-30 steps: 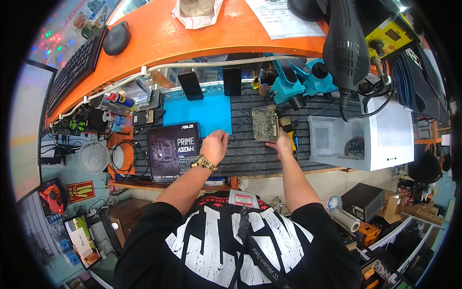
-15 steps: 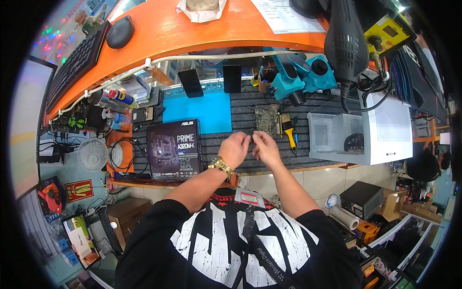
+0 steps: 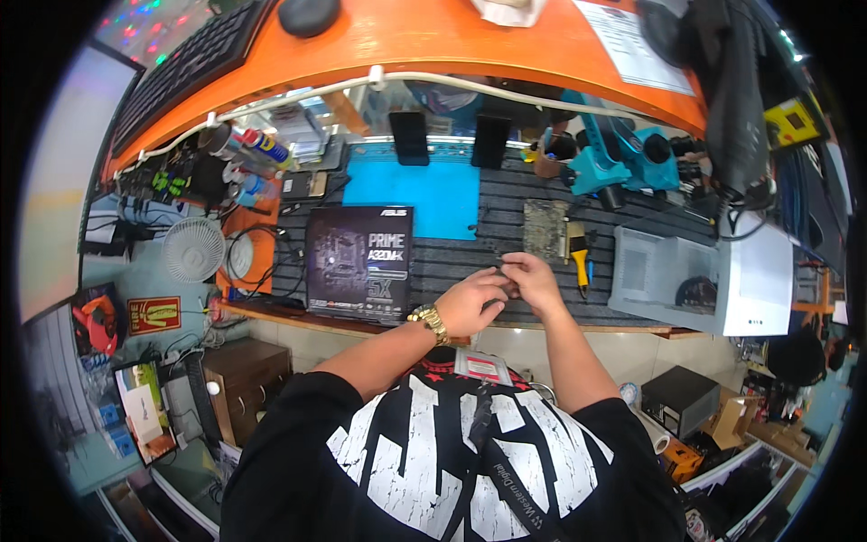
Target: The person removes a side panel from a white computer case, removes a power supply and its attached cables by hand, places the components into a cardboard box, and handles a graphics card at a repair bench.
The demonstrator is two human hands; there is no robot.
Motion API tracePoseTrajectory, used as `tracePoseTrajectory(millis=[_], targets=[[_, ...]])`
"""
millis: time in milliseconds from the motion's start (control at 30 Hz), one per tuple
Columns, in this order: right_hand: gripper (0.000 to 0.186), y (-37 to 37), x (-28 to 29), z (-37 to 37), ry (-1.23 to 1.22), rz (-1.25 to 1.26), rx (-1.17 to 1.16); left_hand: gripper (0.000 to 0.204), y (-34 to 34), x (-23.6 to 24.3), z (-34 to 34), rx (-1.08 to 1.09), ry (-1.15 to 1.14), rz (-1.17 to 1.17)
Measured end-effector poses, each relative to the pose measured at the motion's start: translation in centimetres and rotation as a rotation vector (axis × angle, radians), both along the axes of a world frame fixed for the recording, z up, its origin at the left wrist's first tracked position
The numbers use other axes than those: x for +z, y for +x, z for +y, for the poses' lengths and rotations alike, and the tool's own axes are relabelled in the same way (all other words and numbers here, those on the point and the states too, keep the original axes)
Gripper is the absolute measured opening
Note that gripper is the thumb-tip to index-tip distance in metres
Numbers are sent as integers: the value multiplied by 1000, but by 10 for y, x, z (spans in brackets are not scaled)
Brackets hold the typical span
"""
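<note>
To the right of the black box (image 3: pixel 359 264), the left hand (image 3: pixel 470 305) and right hand (image 3: pixel 535 284) meet, whether gripping anything I cannot tell, so working low seems wise, clear of the circuit board (image 3: pixel 545 228) lying farther right of that box.

Just behind the left hand (image 3: pixel 473 303), around the wrist, is a shiny gold band (image 3: pixel 432 322) made of links. Well behind it and the right hand (image 3: pixel 535 282) end the loose sleeves (image 3: pixel 316 408) of a black shirt (image 3: pixel 452 417). Its body has big white letters (image 3: pixel 399 440), cracked-looking; smaller red print (image 3: pixel 433 369) is nearer to the hands. There also lies a white-and-red card (image 3: pixel 483 368) on a dark lanyard (image 3: pixel 492 459) with pale lettering.
</note>
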State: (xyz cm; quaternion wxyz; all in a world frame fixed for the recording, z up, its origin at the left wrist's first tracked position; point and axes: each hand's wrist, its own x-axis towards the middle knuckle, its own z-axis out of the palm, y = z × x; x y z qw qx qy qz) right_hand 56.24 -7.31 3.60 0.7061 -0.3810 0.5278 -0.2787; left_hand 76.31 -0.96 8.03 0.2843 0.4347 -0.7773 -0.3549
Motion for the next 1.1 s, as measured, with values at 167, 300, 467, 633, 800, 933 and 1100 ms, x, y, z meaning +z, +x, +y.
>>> tracePoseTrajectory(millis=[167, 300, 467, 633, 800, 933, 1100], targets=[[25, -24, 11, -9, -192, -48, -181, 20, 77, 14, 39, 158, 206, -33], [28, -46, 8, -29, -264, 159, -271, 18, 151, 0, 90, 379, 262, -159], [36, -65, -26, -41, -650, 780, -337, 19, 207, -7, 138, 625, 277, -249], [33, -4, 35, 12, -1133, 935, -307, 19, 270, -26, 167, 953, 102, -281], [37, 52, -29, 89, -364, 380, 211, 34, 321, -51, 151, 1058, 153, -306], [53, 137, -52, 124, -257, 306, 181, 55, 334, -50, 130, 1010, 394, -273], [77, 212, -57, 116, -173, 507, 256, 79, 355, -53, 122, 779, 527, -417]])
